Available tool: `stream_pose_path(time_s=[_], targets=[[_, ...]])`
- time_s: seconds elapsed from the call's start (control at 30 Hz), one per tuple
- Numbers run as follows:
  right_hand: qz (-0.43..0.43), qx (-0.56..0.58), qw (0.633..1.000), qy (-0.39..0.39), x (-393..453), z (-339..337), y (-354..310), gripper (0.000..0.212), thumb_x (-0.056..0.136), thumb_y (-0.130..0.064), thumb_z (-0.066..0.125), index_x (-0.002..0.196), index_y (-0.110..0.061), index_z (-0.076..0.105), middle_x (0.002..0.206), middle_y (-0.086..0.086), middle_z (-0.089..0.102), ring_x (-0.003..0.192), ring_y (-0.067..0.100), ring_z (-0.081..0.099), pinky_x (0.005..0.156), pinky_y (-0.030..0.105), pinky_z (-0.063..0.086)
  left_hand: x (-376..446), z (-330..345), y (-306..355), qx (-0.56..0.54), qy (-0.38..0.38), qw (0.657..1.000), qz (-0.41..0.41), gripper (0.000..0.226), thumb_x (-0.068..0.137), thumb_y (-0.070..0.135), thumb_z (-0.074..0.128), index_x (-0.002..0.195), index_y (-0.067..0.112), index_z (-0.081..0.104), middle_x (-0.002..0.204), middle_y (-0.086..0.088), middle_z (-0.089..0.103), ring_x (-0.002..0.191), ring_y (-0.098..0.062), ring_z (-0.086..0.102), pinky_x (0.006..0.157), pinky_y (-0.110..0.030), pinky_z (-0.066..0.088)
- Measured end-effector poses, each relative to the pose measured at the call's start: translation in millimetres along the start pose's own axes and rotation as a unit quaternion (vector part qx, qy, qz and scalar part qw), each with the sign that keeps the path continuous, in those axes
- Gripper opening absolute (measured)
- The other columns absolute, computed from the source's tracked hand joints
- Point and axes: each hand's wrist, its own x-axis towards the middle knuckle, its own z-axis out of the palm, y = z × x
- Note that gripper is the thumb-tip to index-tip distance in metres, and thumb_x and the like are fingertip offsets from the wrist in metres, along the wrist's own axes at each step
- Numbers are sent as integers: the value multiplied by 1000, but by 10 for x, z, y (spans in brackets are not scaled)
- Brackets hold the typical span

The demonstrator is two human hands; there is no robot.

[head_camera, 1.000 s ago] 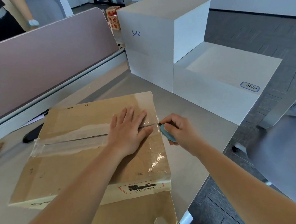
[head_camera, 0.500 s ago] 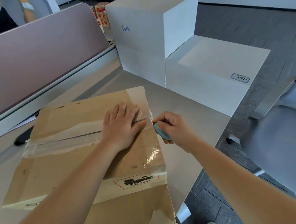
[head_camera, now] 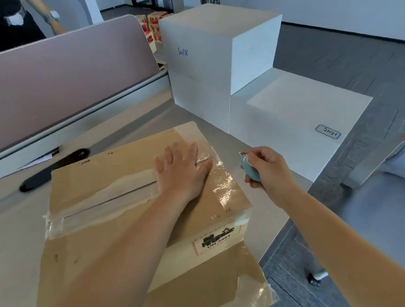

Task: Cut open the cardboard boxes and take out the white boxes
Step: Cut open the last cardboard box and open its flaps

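Blade contact with the cardboard box (head_camera: 137, 204) has been ended: the blue cutter (head_camera: 249, 169), gripped in the right hand (head_camera: 267, 169), is now drawn away toward 3 o'clock. The left hand (head_camera: 182, 172) is kept flat on the lid at the bench middle. The top seam seems cut through, so the flaps can probably be opened next.

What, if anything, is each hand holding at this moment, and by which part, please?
The right hand grips a small blue cutter by its rounded body, blade end clear of the fingers. The left hand holds nothing; it presses flat on the cardboard box.
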Motion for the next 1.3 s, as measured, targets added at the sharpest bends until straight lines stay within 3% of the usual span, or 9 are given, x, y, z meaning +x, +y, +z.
stream_pose_path(time_s=[0.1,0.2,0.37,0.47,0.57,0.9,1.0,1.1,1.3], targets=[[1,16,999,-37,82,50,-153,12,96,-8,41,96,-12,53,82,4,52,52,13,54,40,16,44,-6,-67,-8,-125,54,991,-8,51,96,45,31,139,18,36,154,-10,18,143,-23,7,115,-38,2],[-17,-12,994,-103,142,235,-261,15,94,-4,43,101,-15,52,90,5,49,60,16,54,42,16,49,-142,-220,-182,-172,76,982,-4,58,95,45,38,144,16,28,156,-4,15,144,-17,5,113,-28,3],[-82,-100,969,-212,99,849,-301,22,89,-5,55,102,-22,58,99,-1,54,85,19,59,60,24,57,-490,-454,-889,-165,95,977,-91,60,93,35,50,145,19,26,155,0,16,143,-17,9,113,-30,8],[-91,-109,955,-261,-44,1265,-256,25,86,-5,60,107,-18,56,99,3,57,74,18,61,51,14,52,-746,-511,-1443,-155,86,972,-153,65,89,41,56,145,21,28,155,0,18,143,-19,11,114,-34,10],[-110,-137,943,-283,-181,1629,-215,17,84,-7,62,82,-22,55,87,-2,58,69,8,57,48,11,47,-970,-579,-1890,-168,35,967,-189,72,88,46,57,146,24,22,156,-1,13,143,-21,8,114,-38,13],[-198,-242,901,-302,-510,2393,-92,14,84,-9,62,88,-22,60,79,-17,56,74,2,52,66,8,40,-961,-586,-2431,-204,-64,973,-82,89,74,44,71,141,49,13,156,9,-3,143,-17,-5,114,-40,11],[-203,-271,893,-297,-543,2429,-76,14,86,-9,60,89,-23,61,78,-15,55,72,2,50,63,6,38,-881,-544,-2515,-172,-98,979,-56,91,67,58,70,134,56,8,156,8,-4,144,-19,-6,114,-45,9],[-222,-321,871,-297,-546,2450,-86,14,87,-10,58,97,-19,64,77,-16,53,69,-2,47,59,3,36,-862,-517,-2558,-182,-108,976,-44,103,42,79,58,129,60,5,156,7,-2,143,-19,-5,114,-45,9],[-250,-384,833,-310,-552,2504,-126,16,88,-11,56,100,-17,64,84,-13,53,73,-4,46,60,3,34,-898,-489,-2574,-214,-95,972,-33,91,72,53,69,142,49,11,157,4,1,144,-19,-5,114,-45,8]])
